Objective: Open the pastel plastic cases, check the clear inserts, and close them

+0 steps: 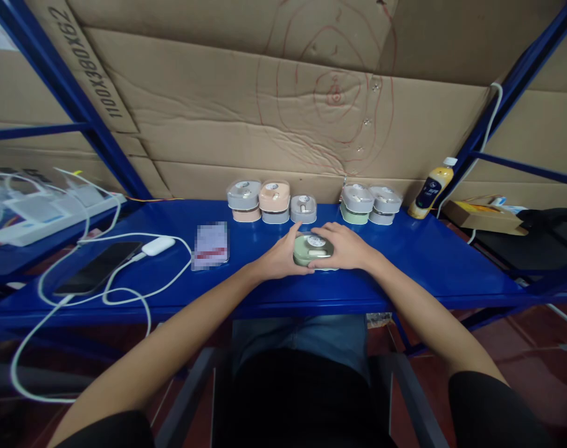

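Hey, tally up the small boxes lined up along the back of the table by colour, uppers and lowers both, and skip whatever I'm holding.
Grey boxes: 6
Peach-pink boxes: 2
Green box: 1
Total: 9
Left out: the held box between your left hand and right hand.
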Motion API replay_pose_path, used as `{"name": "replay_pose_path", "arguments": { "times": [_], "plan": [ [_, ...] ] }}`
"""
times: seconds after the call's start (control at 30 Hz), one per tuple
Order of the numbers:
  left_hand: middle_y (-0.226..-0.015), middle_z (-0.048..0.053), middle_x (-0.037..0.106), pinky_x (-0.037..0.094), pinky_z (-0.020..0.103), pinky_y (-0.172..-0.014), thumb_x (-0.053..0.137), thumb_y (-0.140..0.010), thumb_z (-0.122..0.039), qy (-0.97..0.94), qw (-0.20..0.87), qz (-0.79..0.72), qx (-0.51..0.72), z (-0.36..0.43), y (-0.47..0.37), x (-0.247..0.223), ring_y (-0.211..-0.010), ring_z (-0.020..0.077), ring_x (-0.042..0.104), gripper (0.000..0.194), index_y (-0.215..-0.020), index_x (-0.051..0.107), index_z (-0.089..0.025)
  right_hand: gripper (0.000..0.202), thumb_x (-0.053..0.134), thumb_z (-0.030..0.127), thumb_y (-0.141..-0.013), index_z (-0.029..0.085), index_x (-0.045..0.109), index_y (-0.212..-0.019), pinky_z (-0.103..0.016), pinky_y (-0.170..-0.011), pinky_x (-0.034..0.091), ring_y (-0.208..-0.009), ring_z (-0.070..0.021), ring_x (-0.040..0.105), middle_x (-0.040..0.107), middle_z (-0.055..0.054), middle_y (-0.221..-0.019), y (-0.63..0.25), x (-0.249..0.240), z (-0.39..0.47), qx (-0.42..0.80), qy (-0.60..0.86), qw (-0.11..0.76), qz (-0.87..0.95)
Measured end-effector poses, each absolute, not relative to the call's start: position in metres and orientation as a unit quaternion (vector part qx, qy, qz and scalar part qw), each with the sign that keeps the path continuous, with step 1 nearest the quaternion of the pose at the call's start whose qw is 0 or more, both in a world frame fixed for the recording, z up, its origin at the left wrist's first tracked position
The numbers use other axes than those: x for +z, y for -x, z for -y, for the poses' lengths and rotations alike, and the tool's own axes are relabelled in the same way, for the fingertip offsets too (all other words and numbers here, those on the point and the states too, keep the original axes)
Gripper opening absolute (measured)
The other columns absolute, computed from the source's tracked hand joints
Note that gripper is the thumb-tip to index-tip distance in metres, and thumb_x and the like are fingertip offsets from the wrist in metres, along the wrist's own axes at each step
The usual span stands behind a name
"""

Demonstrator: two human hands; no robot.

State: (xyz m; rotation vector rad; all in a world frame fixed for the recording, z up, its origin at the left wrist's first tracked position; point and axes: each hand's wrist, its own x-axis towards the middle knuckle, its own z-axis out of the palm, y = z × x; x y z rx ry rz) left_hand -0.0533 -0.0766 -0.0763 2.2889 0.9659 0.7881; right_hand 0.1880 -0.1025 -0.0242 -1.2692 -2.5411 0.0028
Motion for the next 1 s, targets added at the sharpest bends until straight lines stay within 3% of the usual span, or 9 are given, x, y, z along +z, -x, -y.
{"name": "replay_pose_path", "arguments": {
  "times": [0.33, 0.5, 0.6, 0.77, 0.87, 1.0],
  "plan": [
    [-0.161, 0.026, 0.051, 0.041, 0.056, -0.126, 0.087, -0.078, -0.047, -0.849, 0.239, -0.366, 0.295, 0.074, 0.053, -0.076, -0.151, 0.0388, 0.051, 0.118, -0.169, 0.017, -0.014, 0.112, 0.064, 0.084, -0.087, 0.016, 0.034, -0.17, -0.049, -0.101, 0.055, -0.133, -0.045, 0.063, 0.055, -0.026, -0.157, -0.211, -0.014, 0.126, 0.05, 0.496, 0.077, 0.863],
    [-0.163, 0.025, 0.048, 0.04, 0.055, -0.128, 0.065, -0.096, -0.03, -0.867, 0.101, -0.391, 0.291, 0.07, 0.044, -0.067, -0.155, 0.0376, 0.047, 0.077, -0.163, 0.033, -0.013, 0.101, 0.063, 0.086, -0.087, 0.018, 0.047, -0.161, -0.047, -0.083, 0.057, -0.105, -0.0429, 0.074, 0.071, -0.025, -0.13, -0.227, -0.017, 0.144, -0.048, 0.577, 0.045, 0.814],
    [-0.163, 0.025, 0.048, 0.039, 0.053, -0.129, 0.054, -0.098, -0.018, -0.878, 0.009, -0.398, 0.265, 0.054, 0.03, -0.053, -0.154, 0.0373, 0.047, 0.059, -0.155, 0.046, -0.009, 0.102, 0.058, 0.093, -0.085, 0.016, 0.056, -0.152, -0.049, -0.082, 0.056, -0.102, -0.0443, 0.073, 0.072, -0.028, -0.121, -0.222, -0.023, 0.134, -0.11, 0.62, 0.054, 0.775],
    [-0.17, 0.03, 0.039, 0.028, 0.059, -0.131, 0.063, -0.088, -0.013, -0.878, -0.052, -0.433, 0.196, 0.019, 0.003, -0.043, -0.162, 0.0447, 0.033, 0.073, -0.157, 0.042, -0.003, 0.1, 0.045, 0.094, -0.09, 0.009, 0.065, -0.139, -0.058, -0.089, 0.055, -0.12, -0.0522, 0.061, 0.064, -0.036, -0.128, -0.205, -0.033, 0.086, -0.162, 0.613, 0.115, 0.765],
    [-0.168, 0.029, 0.043, 0.031, 0.059, -0.129, 0.067, -0.087, -0.017, -0.872, -0.057, -0.45, 0.187, 0.015, -0.004, -0.044, -0.16, 0.0448, 0.035, 0.075, -0.157, 0.043, -0.005, 0.097, 0.043, 0.092, -0.092, 0.009, 0.067, -0.135, -0.059, -0.092, 0.054, -0.119, -0.0495, 0.059, 0.063, -0.033, -0.128, -0.197, -0.035, 0.059, -0.177, 0.612, 0.118, 0.762],
    [-0.161, 0.029, 0.05, 0.037, 0.056, -0.125, 0.067, -0.092, -0.023, -0.876, -0.079, -0.439, 0.181, 0.036, 0.001, -0.042, -0.153, 0.0439, 0.045, 0.062, -0.149, 0.052, -0.005, 0.095, 0.041, 0.088, -0.095, 0.005, 0.066, -0.136, -0.057, -0.094, 0.053, -0.122, -0.0487, 0.056, 0.06, -0.034, -0.133, -0.189, -0.034, 0.036, -0.171, 0.636, 0.106, 0.745]
  ]
}}
